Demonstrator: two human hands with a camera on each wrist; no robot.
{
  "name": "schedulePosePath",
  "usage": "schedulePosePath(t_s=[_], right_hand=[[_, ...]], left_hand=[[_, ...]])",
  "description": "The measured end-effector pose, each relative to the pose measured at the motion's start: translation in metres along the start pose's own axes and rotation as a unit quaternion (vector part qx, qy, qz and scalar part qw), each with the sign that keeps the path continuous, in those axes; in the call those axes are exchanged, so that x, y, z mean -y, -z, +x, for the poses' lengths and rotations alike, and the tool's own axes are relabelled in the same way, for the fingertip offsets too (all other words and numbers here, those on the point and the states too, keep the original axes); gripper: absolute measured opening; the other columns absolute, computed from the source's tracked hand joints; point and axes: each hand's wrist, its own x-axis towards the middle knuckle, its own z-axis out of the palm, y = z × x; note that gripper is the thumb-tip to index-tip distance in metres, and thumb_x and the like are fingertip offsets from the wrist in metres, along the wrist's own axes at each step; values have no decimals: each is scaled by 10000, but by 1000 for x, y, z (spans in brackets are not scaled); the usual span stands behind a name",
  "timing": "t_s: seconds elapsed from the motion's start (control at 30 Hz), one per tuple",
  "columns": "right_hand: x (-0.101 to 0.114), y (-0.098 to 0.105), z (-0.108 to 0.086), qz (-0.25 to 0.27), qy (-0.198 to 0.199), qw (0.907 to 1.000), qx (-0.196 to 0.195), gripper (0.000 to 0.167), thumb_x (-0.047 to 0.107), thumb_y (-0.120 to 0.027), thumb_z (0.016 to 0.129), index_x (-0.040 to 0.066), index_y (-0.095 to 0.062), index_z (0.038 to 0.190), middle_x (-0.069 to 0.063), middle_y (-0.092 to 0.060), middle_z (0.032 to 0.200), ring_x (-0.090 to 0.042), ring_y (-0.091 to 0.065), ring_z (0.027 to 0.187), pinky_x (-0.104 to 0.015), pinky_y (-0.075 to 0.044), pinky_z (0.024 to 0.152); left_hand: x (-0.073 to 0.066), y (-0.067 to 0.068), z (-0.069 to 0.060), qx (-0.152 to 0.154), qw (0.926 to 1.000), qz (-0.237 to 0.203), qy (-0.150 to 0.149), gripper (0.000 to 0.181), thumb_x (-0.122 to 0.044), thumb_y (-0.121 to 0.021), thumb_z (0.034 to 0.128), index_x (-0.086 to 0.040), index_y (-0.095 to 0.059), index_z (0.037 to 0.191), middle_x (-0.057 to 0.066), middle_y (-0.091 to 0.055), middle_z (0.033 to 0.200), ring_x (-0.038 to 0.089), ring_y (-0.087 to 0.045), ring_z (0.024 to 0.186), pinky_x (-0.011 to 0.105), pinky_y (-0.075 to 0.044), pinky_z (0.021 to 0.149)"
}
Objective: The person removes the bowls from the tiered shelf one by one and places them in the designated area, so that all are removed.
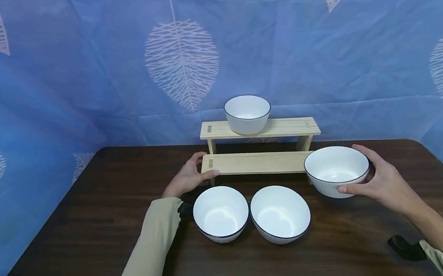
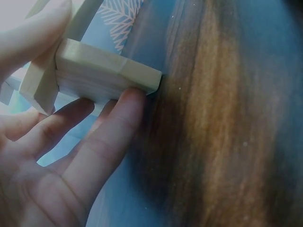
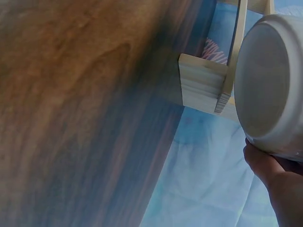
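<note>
A two-tier wooden stand (image 1: 259,161) sits toward the back of the table. My left hand (image 1: 187,176) holds the left end of its lower step, thumb over the top. In the left wrist view, the fingers of that hand (image 2: 71,161) lie against the step's wooden leg (image 2: 104,75). At the step's right end, my right hand (image 1: 384,180) grips a white dark-rimmed bowl (image 1: 335,168) by its side, thumb in front. The right wrist view shows this bowl's underside (image 3: 262,80) raised off the table, beside the stand's end.
Another white bowl (image 1: 248,115) stands on the upper step. Two more bowls, one on the left (image 1: 220,212) and one on the right (image 1: 280,212), sit side by side before the stand. Blue leaf-patterned cloth (image 1: 118,77) hangs behind the dark wooden table (image 1: 71,255).
</note>
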Motion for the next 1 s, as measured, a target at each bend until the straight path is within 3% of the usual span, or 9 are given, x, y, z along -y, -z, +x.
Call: schedulePosePath(t_s=[0.17, 0.57, 1.0], right_hand=[[-3, -2, -4, -64, -46, 9999, 90, 1083, 214, -881, 801, -46, -179, 1584, -389, -405, 1362, -486, -509, 1098, -255, -501, 608], [-10, -3, -12, -305, 36, 9987, 398, 1097, 231, -905, 771, -55, -211, 1571, -372, -421, 1376, -494, -561, 1098, -289, -522, 659], [-17, -4, -17, -512, 116, 9975, 479, 1085, 228, -926, 739, -80, -265, 1542, -374, -471, 1332, -478, -592, 1070, -306, -532, 668]], left_hand=[[2, -1, 0, -59, 9999, 23, 110, 776, -140, -750, 940, 22, -284, 1538, 279, -453, 1445, 347, -639, 1086, 453, -575, 889], [1, 2, -2, -16, 9999, -51, 129, 786, -142, -749, 941, 20, -270, 1543, 283, -432, 1465, 362, -629, 1114, 465, -565, 910], [1, 0, 0, -37, 9998, -134, 139, 791, -131, -755, 932, 26, -271, 1538, 298, -427, 1461, 374, -625, 1111, 487, -555, 922]])
